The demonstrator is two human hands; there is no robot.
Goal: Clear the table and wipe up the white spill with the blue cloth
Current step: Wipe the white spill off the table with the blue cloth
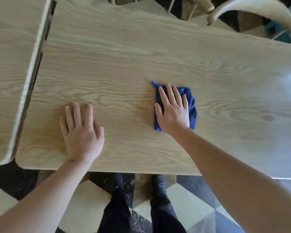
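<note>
Careful: your right hand (172, 111) presses the cloth (192, 108) with fingers flat (left hand (81, 132) splayed on the tabletop (124, 56)); it could bunch and smear.

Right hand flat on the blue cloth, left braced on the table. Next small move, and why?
Probably slide the right hand with the blue cloth sideways across the table, pressing flat. No white spill shows on the bare wood, so any residue likely lies under the cloth. The left hand rests flat, holding nothing, bracing.
</note>
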